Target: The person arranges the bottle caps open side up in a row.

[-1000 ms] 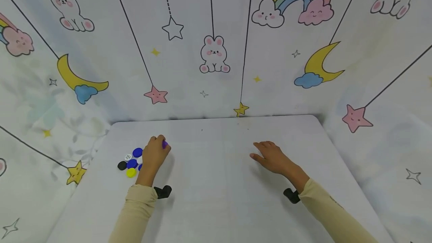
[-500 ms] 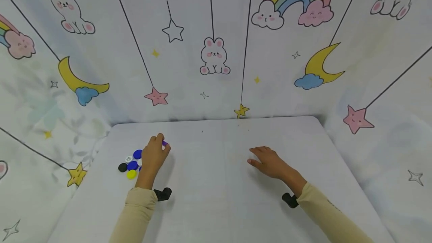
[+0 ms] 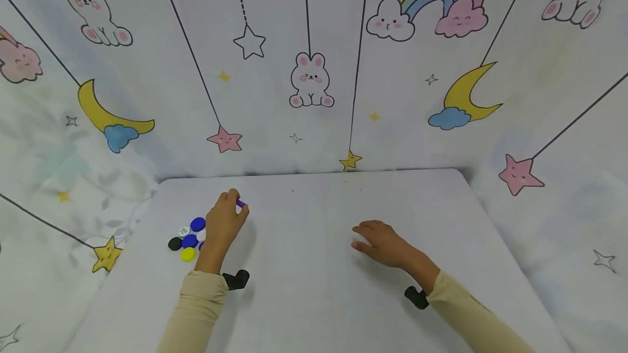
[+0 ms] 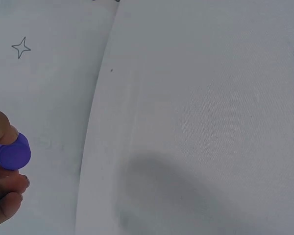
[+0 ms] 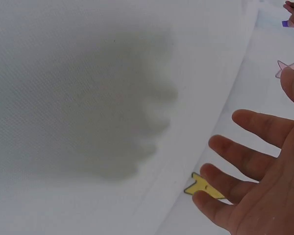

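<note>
Between thumb and fingers, my left hand [image 3: 223, 227] pinches a purple bottle cap [image 4: 13, 154] above the left part of the table. Just left of that wrist lies a small cluster of caps: blue caps [image 3: 198, 224], a white cap [image 3: 183, 231] with dark marks, a black cap [image 3: 175, 243] and a yellow cap [image 3: 188, 254]. The left hand and wrist hide part of the cluster. My right hand [image 3: 385, 245] hovers over the right half of the table, its fingers spread and loosely bent, with nothing in it. Its shadow falls on the cloth below.
A white-covered table [image 3: 304, 298] spans the space in front of me, with rounded far corners. Behind and beside it hangs a white cloth backdrop [image 3: 275, 97] printed with rabbits, moons, stars and a rainbow. Black wrist-camera mounts [image 3: 237, 279] stick out at both wrists.
My right hand has drifted left and toward me, still holding nothing. The left hand stays almost in place with the purple cap, which has turned slightly in its fingers.
</note>
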`<state>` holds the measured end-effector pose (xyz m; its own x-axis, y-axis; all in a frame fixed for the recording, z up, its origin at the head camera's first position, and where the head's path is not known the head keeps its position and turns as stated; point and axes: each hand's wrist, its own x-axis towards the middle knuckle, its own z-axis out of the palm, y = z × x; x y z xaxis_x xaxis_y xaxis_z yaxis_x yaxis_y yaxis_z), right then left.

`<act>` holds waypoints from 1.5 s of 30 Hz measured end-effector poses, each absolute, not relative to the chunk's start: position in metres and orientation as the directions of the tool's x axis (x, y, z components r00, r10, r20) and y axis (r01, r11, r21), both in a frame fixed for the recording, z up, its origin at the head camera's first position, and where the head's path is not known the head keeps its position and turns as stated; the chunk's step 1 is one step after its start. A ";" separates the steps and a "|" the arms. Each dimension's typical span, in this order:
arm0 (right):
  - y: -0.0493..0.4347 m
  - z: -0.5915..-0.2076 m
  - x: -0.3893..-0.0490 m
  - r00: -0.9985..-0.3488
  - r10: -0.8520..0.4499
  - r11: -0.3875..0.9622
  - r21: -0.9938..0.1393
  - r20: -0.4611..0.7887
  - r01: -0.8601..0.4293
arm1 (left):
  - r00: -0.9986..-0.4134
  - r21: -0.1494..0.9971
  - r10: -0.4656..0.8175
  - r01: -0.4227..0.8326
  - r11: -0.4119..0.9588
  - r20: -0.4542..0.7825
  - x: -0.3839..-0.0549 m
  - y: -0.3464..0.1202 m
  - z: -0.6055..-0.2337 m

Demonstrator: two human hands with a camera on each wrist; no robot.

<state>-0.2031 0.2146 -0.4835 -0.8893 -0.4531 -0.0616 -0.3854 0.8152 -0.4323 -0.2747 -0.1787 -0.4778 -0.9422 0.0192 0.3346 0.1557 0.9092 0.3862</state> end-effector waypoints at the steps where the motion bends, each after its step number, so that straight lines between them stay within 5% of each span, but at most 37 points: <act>1: 0.213 -0.483 -0.203 -0.888 -0.456 0.815 -0.430 -0.060 -0.389 | -0.941 0.387 0.019 0.157 0.909 0.338 -0.274 -0.179 -0.477; 45: 0.208 -0.481 -0.200 -0.915 -0.397 0.813 -0.491 -0.073 -0.314 | -0.919 0.391 0.143 0.292 0.873 0.366 -0.262 -0.140 -0.468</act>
